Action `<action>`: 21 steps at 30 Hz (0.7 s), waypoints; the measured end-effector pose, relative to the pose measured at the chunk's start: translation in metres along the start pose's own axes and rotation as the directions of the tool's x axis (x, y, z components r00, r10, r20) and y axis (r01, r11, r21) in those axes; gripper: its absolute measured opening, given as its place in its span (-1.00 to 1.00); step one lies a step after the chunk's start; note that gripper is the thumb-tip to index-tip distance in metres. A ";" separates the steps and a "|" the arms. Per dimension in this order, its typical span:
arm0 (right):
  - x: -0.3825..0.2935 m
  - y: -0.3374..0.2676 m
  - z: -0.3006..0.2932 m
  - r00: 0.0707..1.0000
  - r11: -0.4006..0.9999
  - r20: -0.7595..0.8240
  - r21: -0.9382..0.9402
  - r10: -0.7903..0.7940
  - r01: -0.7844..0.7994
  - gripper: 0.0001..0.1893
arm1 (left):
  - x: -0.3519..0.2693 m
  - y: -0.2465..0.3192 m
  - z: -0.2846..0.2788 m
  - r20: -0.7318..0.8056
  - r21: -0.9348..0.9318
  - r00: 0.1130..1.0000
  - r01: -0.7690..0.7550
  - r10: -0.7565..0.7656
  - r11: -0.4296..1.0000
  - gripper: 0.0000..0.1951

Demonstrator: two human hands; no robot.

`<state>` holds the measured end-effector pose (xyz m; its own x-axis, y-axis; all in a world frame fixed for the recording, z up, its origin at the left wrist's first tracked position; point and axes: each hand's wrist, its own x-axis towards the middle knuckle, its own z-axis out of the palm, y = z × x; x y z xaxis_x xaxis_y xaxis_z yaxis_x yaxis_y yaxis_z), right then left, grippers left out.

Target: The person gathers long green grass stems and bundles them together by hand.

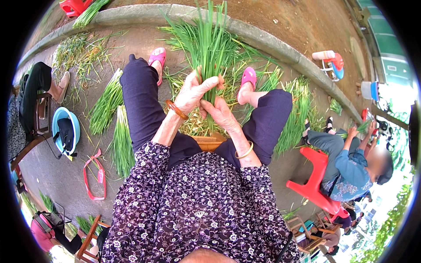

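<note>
A bunch of long green garlic chives (pixel 209 52) stands roughly upright between my hands, leaf tips pointing away from me. My left hand (pixel 194 91), with a brown bangle (pixel 177 109) on the wrist, wraps around the middle of the bunch. Just below it, my right hand (pixel 219 113) closes its thumb and fingers on the lower stalks; a pale bangle (pixel 244 150) circles that wrist. Yellowed trimmings (pixel 192 123) lie on the ground beneath my hands. Beyond them, more loose chives (pixel 227 44) are heaped against the kerb.
Chive bundles (pixel 107 103) lie beside my left leg, others (pixel 294 115) beyond my right. A concrete kerb (pixel 279 46) curves ahead. At left are a blue basin (pixel 76 131) holding a black bag and a red strap loop (pixel 104 177). A person sits on a red stool (pixel 312 177) at right.
</note>
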<state>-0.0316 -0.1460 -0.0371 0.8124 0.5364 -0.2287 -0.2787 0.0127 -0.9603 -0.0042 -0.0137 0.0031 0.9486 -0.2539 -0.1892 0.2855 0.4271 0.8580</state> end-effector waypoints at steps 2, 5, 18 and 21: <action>0.003 0.002 0.005 0.999 0.999 -0.015 0.002 -0.049 0.049 -0.82 | 0.001 -0.003 0.002 -0.019 -0.004 1.000 0.009 -0.009 1.000 -0.60; 0.004 0.000 0.010 0.993 0.995 -0.078 -0.064 -0.084 0.079 -0.80 | 0.002 -0.004 0.008 -0.022 0.026 0.999 -0.037 0.037 0.999 -0.64; -0.001 0.003 0.016 0.992 0.969 -0.061 -0.225 -0.115 0.098 -0.65 | 0.001 -0.014 0.011 0.069 0.007 0.997 0.033 -0.033 0.999 -0.69; 0.000 0.006 0.015 0.997 0.976 -0.048 -0.214 -0.057 0.046 -0.67 | 0.002 -0.015 0.009 0.051 0.022 0.997 0.050 -0.051 0.998 -0.68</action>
<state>-0.0413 -0.1336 -0.0404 0.8509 0.4933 -0.1807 -0.1254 -0.1433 -0.9817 -0.0084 -0.0288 -0.0060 0.9244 -0.3196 -0.2082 0.3295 0.3943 0.8579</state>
